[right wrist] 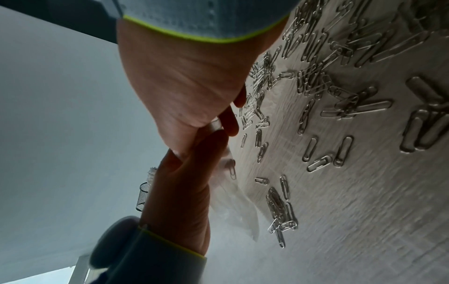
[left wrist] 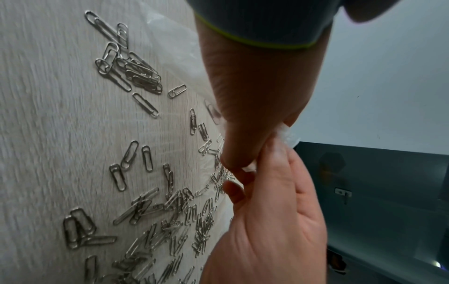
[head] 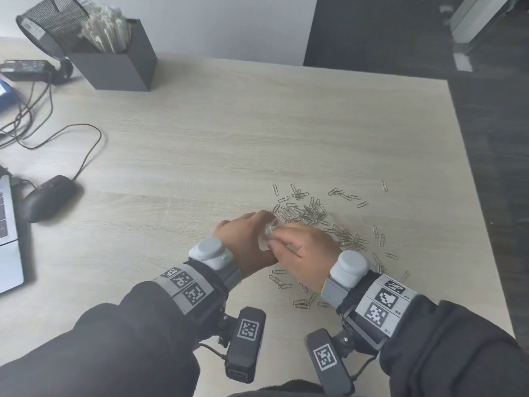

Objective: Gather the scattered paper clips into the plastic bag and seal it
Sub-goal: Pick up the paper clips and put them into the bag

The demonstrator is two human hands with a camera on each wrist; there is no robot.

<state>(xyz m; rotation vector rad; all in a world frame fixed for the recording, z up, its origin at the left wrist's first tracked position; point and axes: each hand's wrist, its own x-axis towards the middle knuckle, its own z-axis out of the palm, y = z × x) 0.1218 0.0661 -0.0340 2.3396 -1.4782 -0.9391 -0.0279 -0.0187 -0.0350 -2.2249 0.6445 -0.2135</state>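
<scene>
Far left of the head view: a laptop [head: 10, 233] at the frame edge, a black mouse [head: 48, 197] beside it, and cables [head: 51, 130] running up toward a power brick [head: 24, 68]. Upper left: a mesh cup [head: 54, 20], tilted, against a dark box [head: 114, 57] holding pale packets. All rest on the light wood-grain surface [head: 200, 138].

Lower centre: the left hand [head: 246, 242] and right hand [head: 303, 250] meet, fingertips together, just above the surface. Both pinch a small clear bag [head: 267, 234] between them. In the left wrist view, the left hand [left wrist: 257, 92] comes down from the top of the frame, thumb and forefinger closed on a crumpled edge of the bag [left wrist: 285, 134]; the right hand [left wrist: 272, 221] rises from the bottom and grips the same edge. In the right wrist view, the right hand [right wrist: 189, 86] holds the bag [right wrist: 233, 207] from above and the left hand [right wrist: 182, 192] from below; the film hangs beside the left hand, and one clip shows through it. Whether the bag's mouth is open cannot be told.

Right of centre: the clips [head: 312, 213] lie loose on the surface, thickest just beyond the hands, with strays toward the right edge and more near the right wrist. The clips [left wrist: 150, 221] and clips [right wrist: 328, 96] fill both wrist views.
</scene>
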